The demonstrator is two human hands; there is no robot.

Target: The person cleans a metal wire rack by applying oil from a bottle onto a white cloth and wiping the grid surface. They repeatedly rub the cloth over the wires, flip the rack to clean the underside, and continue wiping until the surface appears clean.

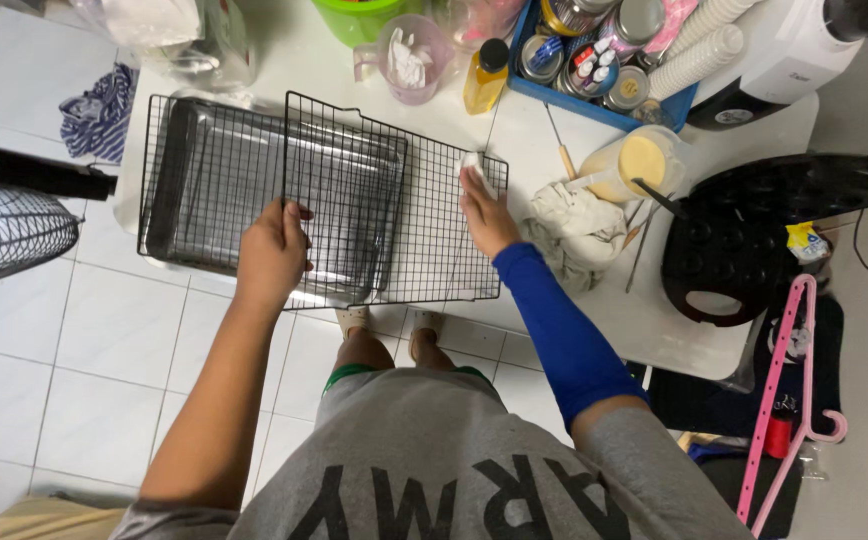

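Observation:
My left hand [272, 250] grips the left edge of a black wire cooling rack [404, 240] that lies partly over a metal baking tray [214, 190]. A second wire rack [169, 170] rests on top of that tray. My right hand [484, 215], in a blue sleeve, presses a small white cloth or tissue [476, 166] onto the right part of the gripped rack. All of this sits on a white table [524, 130].
A crumpled cloth [574, 225], a jar of yellow batter [634, 165] and a black moulded pan [754, 220] lie to the right. A blue bin of cans [594, 60], cups and a green tub stand at the back. A fan [4, 235] is at left, a pink hanger [789, 390] at right.

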